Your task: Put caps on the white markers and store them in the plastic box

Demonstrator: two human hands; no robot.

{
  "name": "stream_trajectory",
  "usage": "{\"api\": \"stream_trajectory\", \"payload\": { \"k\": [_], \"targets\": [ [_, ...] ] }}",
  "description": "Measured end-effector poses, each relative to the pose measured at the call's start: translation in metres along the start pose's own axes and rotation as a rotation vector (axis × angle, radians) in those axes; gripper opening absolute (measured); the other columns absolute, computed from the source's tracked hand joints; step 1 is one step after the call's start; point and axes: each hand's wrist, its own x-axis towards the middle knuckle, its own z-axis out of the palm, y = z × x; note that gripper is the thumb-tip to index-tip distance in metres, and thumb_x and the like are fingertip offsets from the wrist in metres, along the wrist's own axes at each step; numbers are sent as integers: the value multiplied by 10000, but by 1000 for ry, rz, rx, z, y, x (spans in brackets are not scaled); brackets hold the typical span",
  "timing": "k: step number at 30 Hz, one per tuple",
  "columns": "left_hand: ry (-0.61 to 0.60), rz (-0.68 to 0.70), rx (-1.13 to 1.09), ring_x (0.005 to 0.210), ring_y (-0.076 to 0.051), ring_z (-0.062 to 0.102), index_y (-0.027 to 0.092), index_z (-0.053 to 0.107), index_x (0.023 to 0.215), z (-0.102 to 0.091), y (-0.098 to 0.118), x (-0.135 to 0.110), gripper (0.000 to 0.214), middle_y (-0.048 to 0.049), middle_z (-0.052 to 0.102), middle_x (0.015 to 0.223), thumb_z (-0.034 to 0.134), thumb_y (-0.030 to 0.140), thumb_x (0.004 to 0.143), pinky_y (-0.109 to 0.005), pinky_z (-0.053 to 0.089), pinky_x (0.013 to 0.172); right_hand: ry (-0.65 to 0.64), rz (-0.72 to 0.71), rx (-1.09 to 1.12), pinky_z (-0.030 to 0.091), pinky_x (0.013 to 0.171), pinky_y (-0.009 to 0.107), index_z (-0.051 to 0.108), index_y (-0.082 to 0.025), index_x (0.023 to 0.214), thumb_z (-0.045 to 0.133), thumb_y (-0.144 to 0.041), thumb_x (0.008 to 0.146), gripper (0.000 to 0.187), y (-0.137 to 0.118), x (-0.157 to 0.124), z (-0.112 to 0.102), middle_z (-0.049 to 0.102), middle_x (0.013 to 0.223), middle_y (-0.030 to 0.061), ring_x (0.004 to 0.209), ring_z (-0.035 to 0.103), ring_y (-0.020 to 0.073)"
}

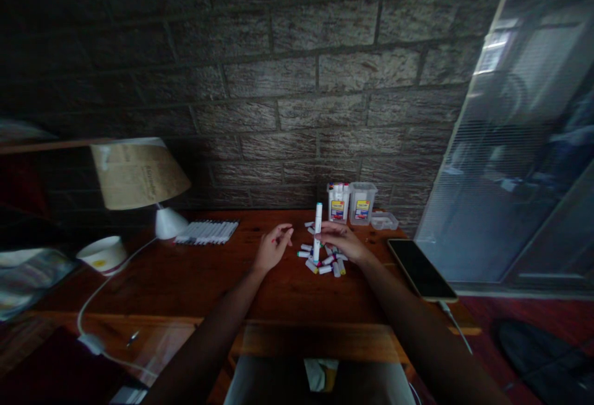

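Observation:
My right hand [342, 241] pinches a white marker [318, 225] with a teal end, held upright above the table. Beneath it lies a loose heap of marker caps [325, 269], white with coloured ends in green, yellow and purple. To the left, my left hand [275, 247] hovers over the wood with its fingers loosely curled and apart, and no object shows in it. Behind the right hand stand a clear plastic box of markers [338, 202] and a second clear box [362, 204] with a similar label.
A row of white markers [207, 232] lies by the lamp [139, 176] on the wooden table [185, 284]. A white cup [103, 255] stands at left, near the lamp cord. A clear lid [384, 221] and a plugged-in tablet [421, 269] are at right. The brick wall [297, 114] rises behind.

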Motion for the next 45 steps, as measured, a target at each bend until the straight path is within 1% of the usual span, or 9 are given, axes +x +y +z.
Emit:
{"api": "stream_trajectory", "payload": {
  "k": [11, 18, 22, 27, 34, 35, 37, 41, 45],
  "targets": [
    [6, 4, -6, 619, -134, 637, 162, 619, 1126, 1, -2, 0, 377, 0, 676, 655, 497, 456, 925, -222, 466, 637, 23, 23, -27, 371, 508, 203, 719, -174, 952, 799, -370, 665, 357, -6, -3, 2, 678, 749, 5, 573, 542, 85],
    [4, 7, -4, 628, -136, 643, 170, 616, 1132, 1, -3, 0, 377, 3, 680, 659, 496, 462, 926, -227, 470, 655, -8, -2, -2, 362, 500, 202, 717, -176, 935, 799, -360, 673, 331, -4, -1, 1, 669, 717, -9, 550, 534, 76],
    [-2, 13, 1, 616, -134, 636, 174, 614, 1137, 1, -2, 0, 381, 5, 680, 659, 492, 468, 926, -224, 461, 632, -10, -3, -6, 356, 489, 203, 716, -169, 930, 798, -364, 673, 333, -6, -2, 2, 652, 699, -10, 548, 531, 79],
    [-4, 15, -3, 629, -138, 642, 172, 615, 1126, 1, -2, 0, 374, 4, 677, 652, 490, 462, 926, -230, 470, 661, -5, -9, -7, 344, 486, 210, 719, -173, 909, 800, -388, 665, 335, -5, -2, 2, 639, 683, -16, 527, 502, 73],
    [-16, -3, 12, 635, -141, 641, 179, 613, 1132, -1, -3, 0, 368, 4, 680, 663, 496, 460, 924, -230, 459, 643, 30, -14, -12, 372, 526, 215, 715, -176, 837, 774, -403, 704, 270, 0, 0, -3, 633, 714, -15, 571, 516, 79],
    [-15, -4, 11, 638, -143, 642, 179, 612, 1136, -1, -3, 0, 370, 5, 678, 662, 497, 460, 924, -232, 460, 648, 44, -38, 1, 368, 518, 213, 710, -175, 816, 772, -403, 707, 260, 1, 1, -4, 622, 693, -19, 557, 504, 75],
    [-12, -11, -1, 646, -144, 643, 179, 611, 1135, -1, -3, 0, 372, 4, 676, 663, 499, 463, 922, -234, 462, 654, 106, -76, 62, 376, 516, 211, 697, -193, 870, 782, -395, 696, 280, 1, 3, -6, 622, 701, -25, 560, 511, 78],
    [-9, -19, -16, 646, -147, 640, 177, 608, 1135, -2, -1, 0, 380, 2, 675, 661, 492, 470, 922, -238, 466, 654, 291, -113, 159, 402, 516, 223, 631, -260, 1078, 806, -408, 644, 491, -3, 7, -12, 652, 768, -22, 592, 547, 108],
    [-9, -27, -10, 637, -150, 639, 173, 609, 1138, -3, 2, 0, 394, -1, 675, 654, 486, 478, 921, -242, 467, 638, 399, -164, 120, 414, 530, 244, 598, -277, 1071, 780, -443, 649, 490, -8, 8, -22, 672, 830, -5, 642, 567, 138]
  ]
}}
